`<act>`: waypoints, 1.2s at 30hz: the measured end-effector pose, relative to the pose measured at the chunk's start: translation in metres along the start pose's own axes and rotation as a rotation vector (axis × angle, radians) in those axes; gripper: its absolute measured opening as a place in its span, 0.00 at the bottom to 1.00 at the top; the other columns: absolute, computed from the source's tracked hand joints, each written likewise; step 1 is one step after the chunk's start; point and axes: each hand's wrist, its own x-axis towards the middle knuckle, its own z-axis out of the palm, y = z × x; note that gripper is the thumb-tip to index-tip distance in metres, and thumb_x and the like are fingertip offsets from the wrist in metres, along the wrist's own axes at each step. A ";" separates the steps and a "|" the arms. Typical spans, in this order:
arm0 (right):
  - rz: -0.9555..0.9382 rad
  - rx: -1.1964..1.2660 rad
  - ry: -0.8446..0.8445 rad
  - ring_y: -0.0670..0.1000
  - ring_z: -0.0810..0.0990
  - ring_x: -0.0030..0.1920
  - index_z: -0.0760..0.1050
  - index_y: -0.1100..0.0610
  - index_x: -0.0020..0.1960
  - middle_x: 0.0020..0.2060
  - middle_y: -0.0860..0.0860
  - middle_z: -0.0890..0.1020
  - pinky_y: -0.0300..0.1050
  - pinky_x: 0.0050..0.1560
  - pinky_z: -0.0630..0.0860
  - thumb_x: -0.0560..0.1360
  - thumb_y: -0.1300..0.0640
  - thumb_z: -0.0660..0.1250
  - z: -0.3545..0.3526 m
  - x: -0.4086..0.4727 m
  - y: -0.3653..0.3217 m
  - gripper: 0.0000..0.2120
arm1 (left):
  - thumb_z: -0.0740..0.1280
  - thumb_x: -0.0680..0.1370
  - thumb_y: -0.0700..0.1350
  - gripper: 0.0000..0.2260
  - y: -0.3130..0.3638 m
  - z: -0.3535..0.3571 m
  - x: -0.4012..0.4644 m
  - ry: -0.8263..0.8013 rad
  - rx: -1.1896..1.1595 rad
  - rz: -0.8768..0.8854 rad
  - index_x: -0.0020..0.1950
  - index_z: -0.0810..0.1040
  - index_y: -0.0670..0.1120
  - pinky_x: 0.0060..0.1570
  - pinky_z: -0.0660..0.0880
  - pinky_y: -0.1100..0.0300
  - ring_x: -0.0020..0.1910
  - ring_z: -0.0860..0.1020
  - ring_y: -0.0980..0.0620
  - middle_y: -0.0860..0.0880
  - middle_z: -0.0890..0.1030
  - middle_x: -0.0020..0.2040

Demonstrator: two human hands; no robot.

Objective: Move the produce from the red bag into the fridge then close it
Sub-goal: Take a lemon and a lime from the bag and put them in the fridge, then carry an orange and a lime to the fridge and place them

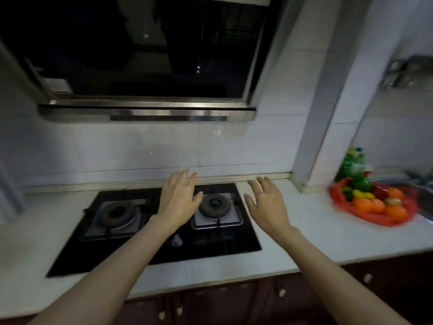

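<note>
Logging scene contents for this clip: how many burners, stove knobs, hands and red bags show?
Burners: 2, left and right
Stove knobs: 1
Hands: 2, both empty, left hand and right hand
Red bags: 1, holding produce too blurred to count
Total: 6

We note a black glass hob (210, 245) set into a white countertop (328, 240), with two burners: the left burner (116, 213) and the right burner (214, 204), each on a metal tray. A control knob (176, 240) sits at the hob's front edge. Above hangs a dark range hood (145, 111) with a steel lip. White wall tiles (117, 148) back the counter; dark cabinet fronts (234, 303) lie beneath. A sink rim (425, 202) shows at far right, blurred.
</note>
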 end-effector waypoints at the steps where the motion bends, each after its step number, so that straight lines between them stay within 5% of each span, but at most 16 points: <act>1: 0.033 -0.021 -0.004 0.61 0.63 0.71 0.70 0.59 0.68 0.67 0.60 0.71 0.54 0.70 0.60 0.78 0.51 0.59 -0.002 0.003 0.018 0.21 | 0.60 0.78 0.54 0.25 0.014 0.013 0.015 -0.013 -0.025 0.032 0.72 0.64 0.45 0.69 0.60 0.49 0.70 0.63 0.43 0.44 0.65 0.72; 9: 0.341 -0.146 0.016 0.60 0.62 0.72 0.68 0.58 0.69 0.69 0.60 0.69 0.54 0.70 0.59 0.79 0.51 0.59 -0.038 -0.008 0.168 0.21 | 0.57 0.79 0.54 0.25 0.173 0.105 0.119 -0.139 -0.161 0.362 0.73 0.61 0.46 0.68 0.58 0.50 0.71 0.60 0.44 0.45 0.62 0.74; 14: 0.540 -0.232 0.039 0.60 0.66 0.69 0.70 0.58 0.66 0.64 0.57 0.73 0.53 0.68 0.62 0.77 0.49 0.58 -0.070 -0.053 0.267 0.21 | 0.57 0.79 0.55 0.25 0.294 0.156 0.137 -0.192 -0.216 0.556 0.73 0.61 0.47 0.68 0.59 0.51 0.71 0.60 0.45 0.45 0.63 0.73; 19: 0.684 -0.283 0.033 0.58 0.59 0.73 0.65 0.57 0.71 0.70 0.57 0.67 0.53 0.73 0.57 0.79 0.49 0.57 -0.099 -0.096 0.367 0.22 | 0.58 0.78 0.55 0.26 0.414 0.202 0.142 -0.245 -0.238 0.655 0.74 0.60 0.47 0.70 0.59 0.50 0.72 0.60 0.45 0.45 0.62 0.74; 27: 0.690 -0.273 -0.002 0.57 0.59 0.73 0.62 0.58 0.73 0.71 0.57 0.66 0.49 0.72 0.55 0.81 0.50 0.55 -0.139 -0.123 0.501 0.23 | 0.63 0.76 0.54 0.26 0.549 0.258 0.152 -0.301 -0.218 0.663 0.71 0.65 0.46 0.62 0.67 0.47 0.67 0.66 0.42 0.43 0.66 0.71; 36: 0.588 -0.179 -0.137 0.58 0.61 0.71 0.63 0.58 0.72 0.69 0.59 0.68 0.50 0.72 0.56 0.80 0.50 0.56 -0.103 -0.075 0.630 0.23 | 0.65 0.75 0.51 0.25 0.596 0.339 0.192 -0.380 -0.182 0.483 0.70 0.67 0.45 0.62 0.67 0.47 0.66 0.68 0.41 0.43 0.68 0.69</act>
